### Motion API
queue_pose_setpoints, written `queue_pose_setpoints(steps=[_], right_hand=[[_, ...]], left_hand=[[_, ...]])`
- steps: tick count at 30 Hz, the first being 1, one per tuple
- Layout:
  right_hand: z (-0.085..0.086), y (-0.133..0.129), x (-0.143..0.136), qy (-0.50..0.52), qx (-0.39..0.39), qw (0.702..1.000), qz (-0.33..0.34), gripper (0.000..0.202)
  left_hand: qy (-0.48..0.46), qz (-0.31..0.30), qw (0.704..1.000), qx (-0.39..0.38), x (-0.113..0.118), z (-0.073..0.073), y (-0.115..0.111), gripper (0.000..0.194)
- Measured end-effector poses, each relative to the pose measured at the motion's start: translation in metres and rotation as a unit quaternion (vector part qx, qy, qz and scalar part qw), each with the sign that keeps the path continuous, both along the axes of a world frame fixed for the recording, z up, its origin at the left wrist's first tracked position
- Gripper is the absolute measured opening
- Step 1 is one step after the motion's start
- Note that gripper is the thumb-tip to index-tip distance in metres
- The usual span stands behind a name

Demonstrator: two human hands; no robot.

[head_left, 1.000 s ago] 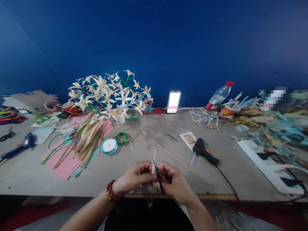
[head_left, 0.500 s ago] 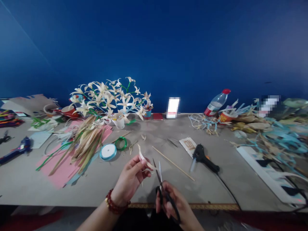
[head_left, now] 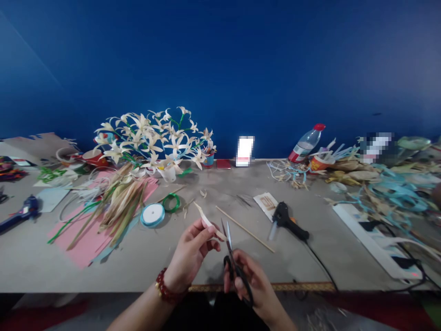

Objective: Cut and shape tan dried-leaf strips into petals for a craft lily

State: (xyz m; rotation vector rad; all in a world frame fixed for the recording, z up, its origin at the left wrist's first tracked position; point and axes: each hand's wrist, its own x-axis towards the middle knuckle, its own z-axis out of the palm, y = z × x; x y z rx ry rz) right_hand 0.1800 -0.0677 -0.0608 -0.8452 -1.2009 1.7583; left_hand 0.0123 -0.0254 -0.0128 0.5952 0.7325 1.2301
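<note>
My left hand (head_left: 193,250) pinches a pale strip of dried husk (head_left: 206,219) between thumb and fingers, above the front of the table. A red bead bracelet (head_left: 167,287) circles that wrist. Black-handled scissors (head_left: 230,253) are in my right hand (head_left: 253,280), fingers through the loops, blades pointing away from me and slightly parted. The strip's right end lies at the blades; whether they touch it I cannot tell. Just beyond my hands a thin wooden stick (head_left: 245,229) rests on the table, with a roll of light blue ribbon (head_left: 152,215) to the left.
Behind, white husk flowers (head_left: 151,138) stand in a cup. Dried husks (head_left: 120,207) lie on pink paper (head_left: 82,243) at left. On the right are a black glue gun (head_left: 289,221), a white power strip (head_left: 375,243), a tilted bottle (head_left: 306,143) and tangled blue ribbon (head_left: 396,197).
The scissor blades have drawn closer to the end of the husk strip and look less widely parted. The whole view has shifted slightly.
</note>
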Motion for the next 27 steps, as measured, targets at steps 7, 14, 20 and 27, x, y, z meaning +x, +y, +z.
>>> queue_pose_setpoints(steps=[7, 14, 20, 27], right_hand=[[-0.003, -0.003, -0.002, 0.016, -0.020, 1.000, -0.018, 0.051], [-0.006, -0.005, -0.005, 0.002, -0.058, 0.996, -0.065, 0.054], [-0.017, -0.004, -0.001, -0.011, -0.050, 0.997, -0.064, 0.056], [-0.018, -0.004, 0.004, -0.030, -0.067, 0.995, -0.061, 0.056]], left_hand=[[0.002, 0.022, 1.000, -0.011, 0.004, -0.002, -0.001, 0.017], [0.004, 0.023, 1.000, -0.006, 0.005, -0.003, -0.001, 0.015], [0.034, -0.004, 0.999, 0.005, 0.001, -0.002, 0.005, 0.015], [0.078, -0.027, 0.996, 0.020, -0.003, 0.000, 0.010, 0.021]])
